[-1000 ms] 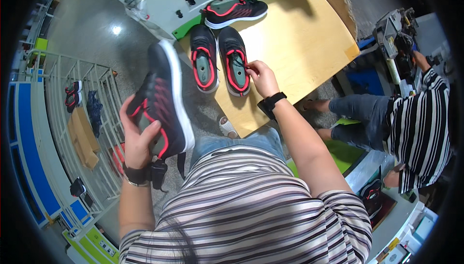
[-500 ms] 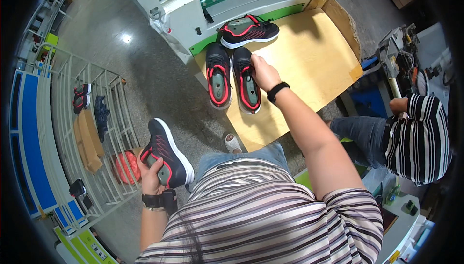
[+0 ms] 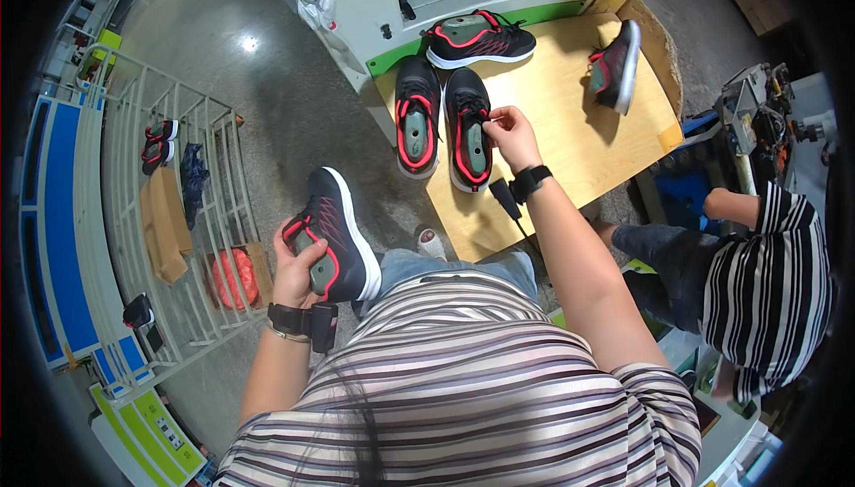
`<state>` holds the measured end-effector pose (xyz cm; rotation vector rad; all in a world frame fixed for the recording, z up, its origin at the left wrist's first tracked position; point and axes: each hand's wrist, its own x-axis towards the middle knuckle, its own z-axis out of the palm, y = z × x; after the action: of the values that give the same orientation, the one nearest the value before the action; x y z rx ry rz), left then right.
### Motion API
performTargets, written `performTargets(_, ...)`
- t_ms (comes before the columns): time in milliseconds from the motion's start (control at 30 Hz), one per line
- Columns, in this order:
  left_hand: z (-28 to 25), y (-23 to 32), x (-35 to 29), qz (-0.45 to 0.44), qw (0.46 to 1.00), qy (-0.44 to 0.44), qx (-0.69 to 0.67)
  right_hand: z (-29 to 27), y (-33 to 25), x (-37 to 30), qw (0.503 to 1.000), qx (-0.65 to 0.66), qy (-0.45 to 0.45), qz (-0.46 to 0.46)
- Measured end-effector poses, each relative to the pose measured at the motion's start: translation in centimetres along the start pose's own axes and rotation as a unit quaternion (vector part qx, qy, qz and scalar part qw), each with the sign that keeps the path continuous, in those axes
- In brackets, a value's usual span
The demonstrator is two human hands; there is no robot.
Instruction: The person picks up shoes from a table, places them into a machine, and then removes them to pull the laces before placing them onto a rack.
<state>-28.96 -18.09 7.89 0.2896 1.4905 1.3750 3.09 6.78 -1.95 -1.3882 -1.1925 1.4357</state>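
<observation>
A fourth shoe [image 3: 616, 68] has come in at the upper right of the frame since half a second ago, over the far side of the wooden table [image 3: 570, 153]; it is tilted with its white sole to the right, and I cannot tell whether it touches the wood. That makes four shoes at the table, with a fifth in my grip, so both my hands are busy while another has arrived. My right hand [image 3: 514, 138] has slid from the laces down to the opening of the near shoe [image 3: 468, 86], in the upper middle of the frame; thumb and forefinger are drawn together at its edge, though I cannot tell whether they pinch a lace. Just beside it on the left lies the matching shoe [image 3: 416, 86], and above both the sideways shoe [image 3: 485, 49] sits by the white machine [image 3: 361, 10]. Left of centre, my left hand [image 3: 294, 271] keeps its hold on the black-and-red shoe [image 3: 347, 229], fingers wrapped round the opening and thumb across the grey insert [image 3: 324, 266].
</observation>
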Motion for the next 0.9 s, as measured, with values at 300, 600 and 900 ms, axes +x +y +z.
performTargets(300, 1.1, 0.0, 0.1, -0.006, 1.0, 0.004, 0.021, 3.0, -3.5, -4.0, 0.798, -0.529, 0.059, -0.282)
performTargets(600, 2.4, 0.4, 0.8, -0.013, 0.999, 0.005, 0.048, 2.5, -3.0, -3.3, 0.928, -0.159, 0.214, -0.262)
performTargets(900, 4.1, 0.4, 1.0, 0.016, 0.999, -0.011, 0.042, -4.6, 1.6, -1.4, 0.947, -0.133, 0.208, -0.207)
